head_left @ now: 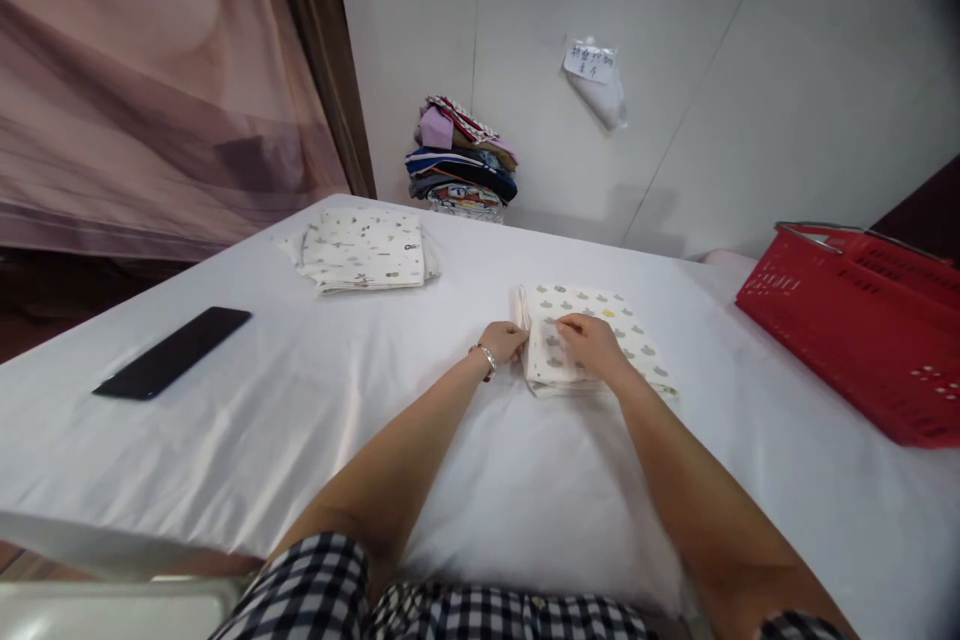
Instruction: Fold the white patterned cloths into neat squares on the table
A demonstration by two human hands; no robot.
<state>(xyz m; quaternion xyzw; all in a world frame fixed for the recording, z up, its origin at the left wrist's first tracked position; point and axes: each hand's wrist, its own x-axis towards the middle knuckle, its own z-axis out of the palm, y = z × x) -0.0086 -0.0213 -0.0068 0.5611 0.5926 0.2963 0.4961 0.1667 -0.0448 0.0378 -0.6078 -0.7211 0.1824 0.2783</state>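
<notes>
A folded white cloth with small green and yellow prints (600,335) lies on the white-covered table (315,420) in front of me. My left hand (502,340), with a bracelet at the wrist, pinches the cloth's left edge with curled fingers. My right hand (592,342) rests on top of the cloth, fingers bent and pressing down near its left side. Both forearms reach out from the bottom of the view.
A second folded printed cloth (365,250) lies at the far left. A black phone (174,352) sits near the left edge. A pile of folded clothes (461,160) stands against the wall. A red plastic basket (862,320) stands at the right.
</notes>
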